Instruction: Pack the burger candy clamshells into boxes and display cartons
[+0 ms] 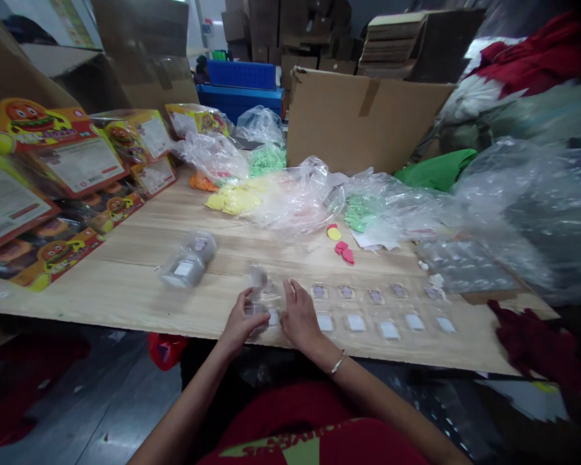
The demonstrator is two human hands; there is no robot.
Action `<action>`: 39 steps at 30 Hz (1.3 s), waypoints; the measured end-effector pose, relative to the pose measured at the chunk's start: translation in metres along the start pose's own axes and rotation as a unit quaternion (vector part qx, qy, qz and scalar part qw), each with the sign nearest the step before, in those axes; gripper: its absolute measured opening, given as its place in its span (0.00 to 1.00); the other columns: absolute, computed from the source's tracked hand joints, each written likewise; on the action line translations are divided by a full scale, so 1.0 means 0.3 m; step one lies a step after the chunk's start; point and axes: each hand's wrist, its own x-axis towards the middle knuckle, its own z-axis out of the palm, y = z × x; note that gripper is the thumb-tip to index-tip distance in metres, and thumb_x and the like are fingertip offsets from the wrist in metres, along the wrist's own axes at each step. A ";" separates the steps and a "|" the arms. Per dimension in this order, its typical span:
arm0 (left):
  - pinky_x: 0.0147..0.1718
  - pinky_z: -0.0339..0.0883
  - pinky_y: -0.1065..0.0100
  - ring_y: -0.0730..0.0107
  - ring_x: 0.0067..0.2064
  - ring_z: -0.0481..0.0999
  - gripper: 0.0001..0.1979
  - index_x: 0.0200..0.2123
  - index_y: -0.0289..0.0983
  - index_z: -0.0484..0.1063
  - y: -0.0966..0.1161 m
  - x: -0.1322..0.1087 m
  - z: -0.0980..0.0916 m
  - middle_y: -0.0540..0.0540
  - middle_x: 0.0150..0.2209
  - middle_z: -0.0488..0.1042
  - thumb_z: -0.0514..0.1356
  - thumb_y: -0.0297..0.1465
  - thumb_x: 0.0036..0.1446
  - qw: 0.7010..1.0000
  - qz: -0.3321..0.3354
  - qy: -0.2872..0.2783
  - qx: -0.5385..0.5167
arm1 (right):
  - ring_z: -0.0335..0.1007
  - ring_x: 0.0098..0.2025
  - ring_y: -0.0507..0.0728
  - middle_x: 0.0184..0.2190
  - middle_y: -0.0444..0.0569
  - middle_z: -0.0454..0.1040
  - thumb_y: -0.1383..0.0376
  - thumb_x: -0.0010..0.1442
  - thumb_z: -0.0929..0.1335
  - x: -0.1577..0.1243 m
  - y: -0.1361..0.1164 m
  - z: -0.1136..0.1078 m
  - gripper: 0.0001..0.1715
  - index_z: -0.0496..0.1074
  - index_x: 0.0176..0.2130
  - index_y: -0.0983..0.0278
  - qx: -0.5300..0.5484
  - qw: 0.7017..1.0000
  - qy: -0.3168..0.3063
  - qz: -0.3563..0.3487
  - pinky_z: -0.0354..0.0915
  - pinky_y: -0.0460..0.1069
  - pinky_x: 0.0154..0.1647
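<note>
Near the table's front edge, my left hand has its thumb and fingers around a few clear plastic clamshell cases; how many is hard to see. Just right of it, my right hand has its fingers stretched upward beside the same clear plastic, and whether it touches is unclear. Open clear cases lie in a row to the right, with white cards in the near halves and small greyish printed pieces in the far halves. Left of my hands sits another stack of clear cases.
Burger-printed display boxes stand at left. Bags of yellow pieces and green pieces lie behind, before a large carton. Red pieces lie mid-table. A clear plastic tray and dark red cloth are at right.
</note>
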 end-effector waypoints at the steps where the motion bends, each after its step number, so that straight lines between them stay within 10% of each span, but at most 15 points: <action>1: 0.46 0.68 0.59 0.58 0.46 0.72 0.41 0.57 0.35 0.62 0.002 0.002 0.003 0.41 0.46 0.70 0.69 0.37 0.37 1.000 -0.005 -0.007 0.005 | 0.50 0.67 0.67 0.66 0.64 0.55 0.77 0.56 0.62 -0.008 -0.003 0.004 0.39 0.55 0.65 0.68 -0.052 0.998 -0.010 -0.037 0.52 0.65 0.64; 8: 0.51 0.65 0.55 0.54 0.49 0.72 0.42 0.56 0.36 0.64 0.012 -0.005 -0.027 0.41 0.46 0.71 0.70 0.40 0.35 0.997 0.004 0.038 0.061 | 0.63 0.59 0.67 0.57 0.63 0.68 0.75 0.63 0.61 -0.025 0.004 -0.057 0.20 0.70 0.53 0.68 -0.133 0.986 -0.082 -0.058 0.56 0.65 0.60; 12: 0.48 0.66 0.56 0.53 0.49 0.72 0.46 0.58 0.34 0.61 0.034 -0.034 -0.022 0.38 0.49 0.70 0.71 0.41 0.35 0.996 0.025 0.020 0.078 | 0.67 0.54 0.62 0.52 0.59 0.72 0.62 0.65 0.65 -0.006 -0.036 -0.100 0.18 0.67 0.53 0.65 0.131 0.989 -0.033 -0.055 0.63 0.58 0.55; 19: 0.43 0.69 0.62 0.57 0.46 0.74 0.44 0.57 0.37 0.60 0.075 -0.087 -0.039 0.41 0.48 0.71 0.71 0.38 0.35 0.999 0.004 -0.033 -0.036 | 0.72 0.38 0.55 0.38 0.50 0.74 0.52 0.58 0.70 0.070 -0.065 -0.016 0.23 0.65 0.45 0.65 0.458 0.875 -0.151 0.036 0.68 0.51 0.40; 26: 0.43 0.68 0.62 0.59 0.45 0.74 0.43 0.56 0.36 0.62 0.024 -0.031 -0.161 0.42 0.45 0.71 0.71 0.37 0.36 0.998 -0.016 0.038 -0.056 | 0.71 0.45 0.61 0.48 0.60 0.73 0.75 0.57 0.63 0.094 -0.115 0.039 0.35 0.58 0.63 0.68 0.044 0.994 -0.095 0.003 0.67 0.56 0.46; 30: 0.43 0.67 0.62 0.60 0.43 0.73 0.44 0.56 0.33 0.62 -0.010 0.026 -0.166 0.41 0.44 0.71 0.72 0.38 0.34 0.999 -0.030 0.003 -0.023 | 0.60 0.60 0.69 0.64 0.68 0.57 0.74 0.62 0.61 0.083 -0.158 0.089 0.25 0.66 0.58 0.70 -0.172 0.981 -0.072 -0.056 0.61 0.63 0.54; 39: 0.48 0.66 0.58 0.57 0.47 0.72 0.44 0.57 0.36 0.64 -0.016 0.025 -0.216 0.42 0.46 0.69 0.72 0.41 0.35 0.997 -0.003 0.060 0.046 | 0.67 0.48 0.64 0.46 0.59 0.72 0.68 0.64 0.64 0.080 -0.111 -0.006 0.13 0.72 0.47 0.68 -0.195 0.976 -0.082 -0.046 0.63 0.56 0.48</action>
